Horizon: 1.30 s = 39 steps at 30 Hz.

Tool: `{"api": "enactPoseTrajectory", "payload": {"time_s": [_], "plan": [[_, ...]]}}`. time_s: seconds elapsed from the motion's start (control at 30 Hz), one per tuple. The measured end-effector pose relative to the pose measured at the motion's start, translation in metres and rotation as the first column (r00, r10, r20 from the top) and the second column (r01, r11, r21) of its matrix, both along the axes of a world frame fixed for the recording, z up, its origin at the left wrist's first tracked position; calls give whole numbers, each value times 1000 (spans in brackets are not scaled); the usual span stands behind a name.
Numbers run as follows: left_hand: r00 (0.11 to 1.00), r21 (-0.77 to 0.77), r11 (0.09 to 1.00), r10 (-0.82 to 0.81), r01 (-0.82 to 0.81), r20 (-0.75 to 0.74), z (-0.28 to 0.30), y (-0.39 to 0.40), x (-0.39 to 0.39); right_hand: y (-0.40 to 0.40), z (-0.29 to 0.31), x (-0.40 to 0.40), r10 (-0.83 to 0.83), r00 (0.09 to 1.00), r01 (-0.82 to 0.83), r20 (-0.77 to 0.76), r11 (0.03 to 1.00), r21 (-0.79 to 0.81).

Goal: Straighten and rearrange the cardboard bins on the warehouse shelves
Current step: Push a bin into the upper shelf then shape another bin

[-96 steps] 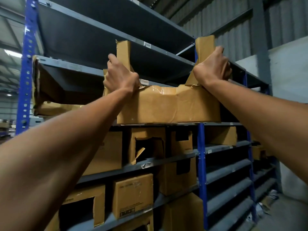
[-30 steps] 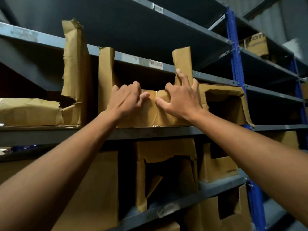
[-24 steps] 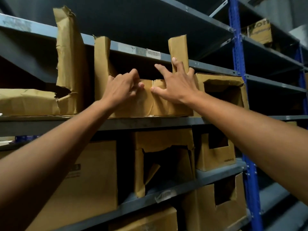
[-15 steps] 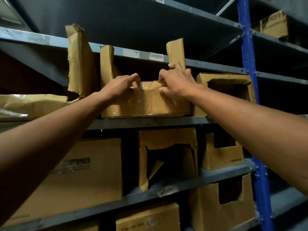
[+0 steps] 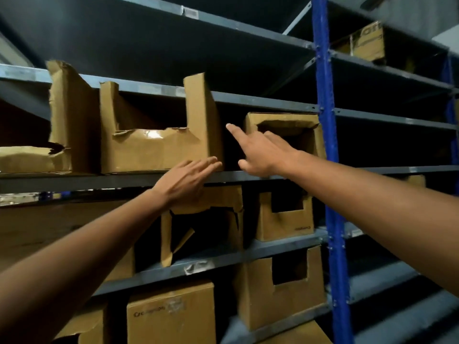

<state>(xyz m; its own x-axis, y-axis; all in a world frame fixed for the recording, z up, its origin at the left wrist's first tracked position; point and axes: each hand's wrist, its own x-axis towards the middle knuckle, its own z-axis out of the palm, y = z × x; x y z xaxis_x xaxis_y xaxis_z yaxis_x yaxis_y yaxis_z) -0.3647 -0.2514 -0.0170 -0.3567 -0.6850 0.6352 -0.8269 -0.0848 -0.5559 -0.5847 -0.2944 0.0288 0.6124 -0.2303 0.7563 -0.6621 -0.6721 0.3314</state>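
The torn-front cardboard bin (image 5: pixel 154 147) sits at the front edge of the grey shelf (image 5: pixel 248 175); right of the bin a dark gap opens before a smaller bin (image 5: pixel 285 122) by the blue upright (image 5: pixel 325 145); the left hand (image 5: pixel 185 181), grip loose and empty, hovers at the bin's lower right corner; the right hand (image 5: pixel 263 152), fingers spread, holds nothing, in front of the gap.

A blue steel upright (image 5: pixel 325 145) ran from top to bottom at the right of the bay, bolted along its length. A torn strip of tape or label (image 5: pixel 197 266) clung to the front edge of a lower level. A pale grey wall (image 5: pixel 445 44) showed at the upper right.
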Motion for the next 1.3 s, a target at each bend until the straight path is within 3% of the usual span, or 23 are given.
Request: {"api": "enactPoseTrajectory", "payload": {"time_s": [0.13,0.27,0.4,0.53,0.7,0.8,0.9,1.0,1.13,1.3], "plan": [[1000,39,999,-26,26,-3,-23,-27,-46,-19,-16,-49,-29,1000,29,7,999,16],[992,49,997,-71,66,107,-13,-60,-79,-48,-26,-82,-70,998,70,1,997,-10],[983,-47,983,-180,178,-47,10,-102,-113,-88,-27,-100,-102,995,102,20,994,35],[971,-135,961,-236,239,39,18,-152,-130,-132,-23,-114,-197,980,197,-20,980,-3],[959,-214,937,-283,276,-5,41,-225,-132,-195,9,-111,-258,965,255,-43,965,-58],[962,-244,939,-266,244,-65,64,-268,-131,-229,31,-109,-284,959,283,5,953,-108],[956,-299,929,-264,218,-124,84,-306,-128,-260,42,-103,-226,971,229,81,973,-32],[967,-322,927,-235,193,-100,104,-331,-127,-291,53,-98,-193,978,199,81,977,-72],[953,-316,935,-229,160,-196,132,-348,-134,-327,80,-86,-131,988,129,77,991,26],[987,-302,947,-138,108,-78,154,-369,-144,-366,103,-66,-178,981,178,73,984,1]]}}
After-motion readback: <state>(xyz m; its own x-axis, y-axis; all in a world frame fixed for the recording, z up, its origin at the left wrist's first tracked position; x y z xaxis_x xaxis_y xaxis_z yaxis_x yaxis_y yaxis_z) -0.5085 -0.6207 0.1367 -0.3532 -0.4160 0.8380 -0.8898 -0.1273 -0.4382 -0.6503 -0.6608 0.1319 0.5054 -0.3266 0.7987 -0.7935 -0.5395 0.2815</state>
